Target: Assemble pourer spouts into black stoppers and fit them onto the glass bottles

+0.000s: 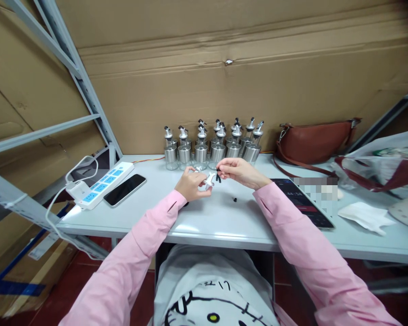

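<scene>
My left hand (190,186) is closed around a silver pourer spout (210,180) above the middle of the table. Just right of it, my right hand (240,172) pinches a small black piece (218,177), close to the spout but with contact hard to make out. One tiny black cap (235,199) lies on the tabletop below my right hand. Behind both hands stand several glass and steel oil bottles (201,151) in rows, with silver and black pourers on top. Something dark shows partly from under my left wrist.
On the left, a phone (125,190) lies beside a white power strip (105,184) with a cable. To the right are a tablet (302,203), a brown handbag (313,142), a tissue (365,216) and a plastic bag (391,158). Cardboard (190,90) walls the back.
</scene>
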A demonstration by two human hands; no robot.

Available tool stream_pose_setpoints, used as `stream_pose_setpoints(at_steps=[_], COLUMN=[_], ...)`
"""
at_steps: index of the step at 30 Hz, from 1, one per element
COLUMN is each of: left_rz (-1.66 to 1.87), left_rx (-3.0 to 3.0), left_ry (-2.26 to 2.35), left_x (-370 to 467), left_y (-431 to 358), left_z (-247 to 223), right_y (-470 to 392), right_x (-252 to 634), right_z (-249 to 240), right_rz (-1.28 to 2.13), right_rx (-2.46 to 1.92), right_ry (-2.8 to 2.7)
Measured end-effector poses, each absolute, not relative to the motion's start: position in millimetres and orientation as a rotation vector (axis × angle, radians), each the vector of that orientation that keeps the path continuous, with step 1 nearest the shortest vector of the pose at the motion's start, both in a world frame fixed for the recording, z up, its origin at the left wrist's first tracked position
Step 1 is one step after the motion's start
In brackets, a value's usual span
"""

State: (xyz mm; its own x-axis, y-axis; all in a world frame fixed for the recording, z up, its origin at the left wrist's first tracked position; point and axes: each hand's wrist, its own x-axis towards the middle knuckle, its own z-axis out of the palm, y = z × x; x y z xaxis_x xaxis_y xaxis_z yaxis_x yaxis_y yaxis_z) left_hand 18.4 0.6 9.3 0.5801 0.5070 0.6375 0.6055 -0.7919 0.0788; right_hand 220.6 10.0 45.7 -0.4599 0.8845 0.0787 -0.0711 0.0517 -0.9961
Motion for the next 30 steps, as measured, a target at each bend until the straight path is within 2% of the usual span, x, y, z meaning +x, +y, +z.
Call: stream_pose_setpoints(at_steps=[21,24,30], left_rz=[-1.149,-1.165,-1.144], left_rx=[-2.57,-2.57,-2.557], left_ry=[-0.91,-0.913,-0.964], left_x=[17,17,16], left_y=[-1,-1,1], left_z=[12,12,11], right_y=[7,5,-4], right_x=[201,199,196], right_z=[35,36,39], right_rz=[1.44,1.531,1.987], right_rx=[-0.777,-0.72,-0.584], right_ry=[-1.471,-1.39,-1.255])
